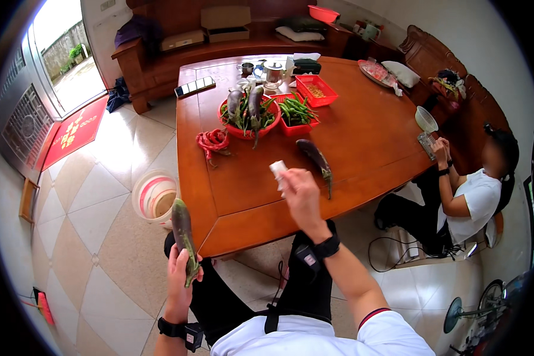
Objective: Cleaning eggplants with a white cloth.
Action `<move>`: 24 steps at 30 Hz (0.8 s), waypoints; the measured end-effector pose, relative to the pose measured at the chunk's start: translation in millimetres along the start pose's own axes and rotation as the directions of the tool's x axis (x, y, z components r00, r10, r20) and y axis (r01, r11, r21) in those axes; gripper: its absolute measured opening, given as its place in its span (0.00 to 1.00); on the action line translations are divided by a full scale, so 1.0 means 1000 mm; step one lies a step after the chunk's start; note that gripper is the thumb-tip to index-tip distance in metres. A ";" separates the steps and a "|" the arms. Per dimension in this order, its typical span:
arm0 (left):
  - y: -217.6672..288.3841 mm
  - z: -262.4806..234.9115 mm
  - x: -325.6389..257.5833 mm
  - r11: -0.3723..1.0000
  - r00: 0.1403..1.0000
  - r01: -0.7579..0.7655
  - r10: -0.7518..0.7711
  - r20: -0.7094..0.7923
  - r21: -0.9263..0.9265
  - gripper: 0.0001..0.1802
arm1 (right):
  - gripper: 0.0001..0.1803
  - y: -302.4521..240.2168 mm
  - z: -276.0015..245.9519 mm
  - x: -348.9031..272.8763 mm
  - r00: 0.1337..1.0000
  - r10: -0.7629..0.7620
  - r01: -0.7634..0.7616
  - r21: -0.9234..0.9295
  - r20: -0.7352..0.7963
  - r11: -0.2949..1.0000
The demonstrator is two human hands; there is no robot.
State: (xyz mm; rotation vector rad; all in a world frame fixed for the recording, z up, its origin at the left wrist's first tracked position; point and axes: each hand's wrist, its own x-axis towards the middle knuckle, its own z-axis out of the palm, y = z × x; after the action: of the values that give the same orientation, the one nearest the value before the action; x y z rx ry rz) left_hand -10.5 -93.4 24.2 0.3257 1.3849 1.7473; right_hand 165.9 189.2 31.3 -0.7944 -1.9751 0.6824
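Note:
My left hand [178,274] is closed round the stem end of a dark purple eggplant [183,228]. It stands nearly upright beside the table's near left corner, its pale green end on top. In my right hand [303,199], over the table, is a small white object [277,171] that looks like a folded tissue; my fingers hide part of it. Just beyond that hand lies another eggplant [314,158] on the wooden table [249,190]. Farther back, a round red basket [261,132] holds several eggplants and green stalks.
Dried red chilies [212,142] lie beside the basket. Green chilies [296,111] fill a red square basket; another red basket [332,98] stands behind. A white bucket [154,197] is on the floor at left. Another person [477,190] sits at right, hands by a grey object.

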 end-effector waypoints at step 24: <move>-0.010 -0.007 -0.005 1.000 1.000 0.001 -0.001 -0.004 -0.008 0.16 | 0.13 -0.002 -0.016 -0.043 0.950 -0.240 0.282 -0.218 0.199 0.934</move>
State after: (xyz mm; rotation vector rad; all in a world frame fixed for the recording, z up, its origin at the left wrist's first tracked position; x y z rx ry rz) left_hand -7.8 -101.7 13.7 0.3169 1.3807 1.7533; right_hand 197.1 158.4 17.7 -0.6132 -2.3006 0.3612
